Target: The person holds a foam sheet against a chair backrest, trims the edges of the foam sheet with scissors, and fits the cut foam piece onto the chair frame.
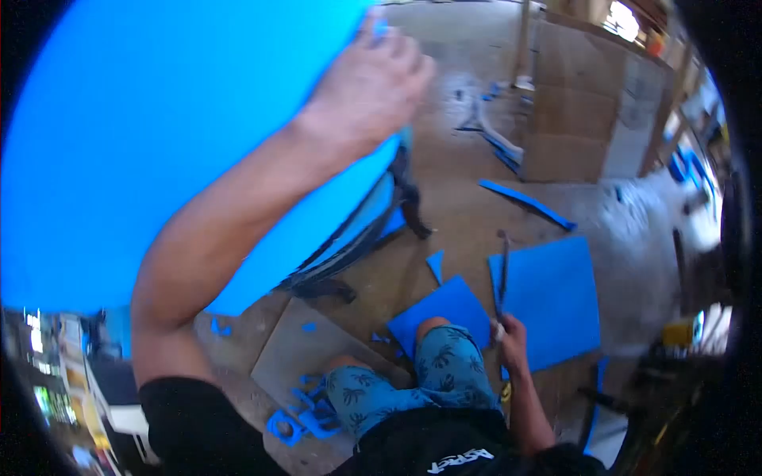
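Blue sheet [159, 143] above dark legs [411, 211], its right edge gripped by the left hand [371, 89]; right hand [512, 339] closed round a thin tool [502, 278]. Panels [549, 301] and scraps [528, 204] lie on the floor [448, 186]; some cutting looks done, the big sheet seemingly left.

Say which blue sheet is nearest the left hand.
The huge upper-left sheet: its edge meets the left hand, while the smaller sheets lie lower in view, well away from it.
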`<state>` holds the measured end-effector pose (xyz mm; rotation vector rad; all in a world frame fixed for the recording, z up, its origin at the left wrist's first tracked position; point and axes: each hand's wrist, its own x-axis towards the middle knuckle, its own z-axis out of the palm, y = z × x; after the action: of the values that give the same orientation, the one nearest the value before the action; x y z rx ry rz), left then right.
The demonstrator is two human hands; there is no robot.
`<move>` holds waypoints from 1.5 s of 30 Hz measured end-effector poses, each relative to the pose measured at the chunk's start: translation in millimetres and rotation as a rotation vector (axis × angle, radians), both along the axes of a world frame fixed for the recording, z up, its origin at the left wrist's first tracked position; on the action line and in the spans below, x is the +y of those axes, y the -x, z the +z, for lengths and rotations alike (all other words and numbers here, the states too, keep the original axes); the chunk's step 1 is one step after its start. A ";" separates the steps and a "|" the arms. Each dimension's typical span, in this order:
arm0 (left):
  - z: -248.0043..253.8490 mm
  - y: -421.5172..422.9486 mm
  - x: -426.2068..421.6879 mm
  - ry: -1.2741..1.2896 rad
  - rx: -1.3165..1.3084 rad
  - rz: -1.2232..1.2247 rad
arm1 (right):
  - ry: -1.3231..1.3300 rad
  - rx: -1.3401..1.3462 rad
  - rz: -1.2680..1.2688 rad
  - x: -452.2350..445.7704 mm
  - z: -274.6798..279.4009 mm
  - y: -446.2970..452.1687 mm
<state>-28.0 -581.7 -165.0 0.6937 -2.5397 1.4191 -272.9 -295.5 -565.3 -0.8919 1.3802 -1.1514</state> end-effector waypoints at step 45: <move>-381.7 -78.5 470.7 -1.290 2.630 0.727 | -0.249 -0.603 -0.042 77.0 44.8 63.4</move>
<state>50.5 -111.0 -546.6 1.5799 -0.3175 -1.2301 -336.3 -218.5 -520.5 -0.2968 1.0115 -1.1272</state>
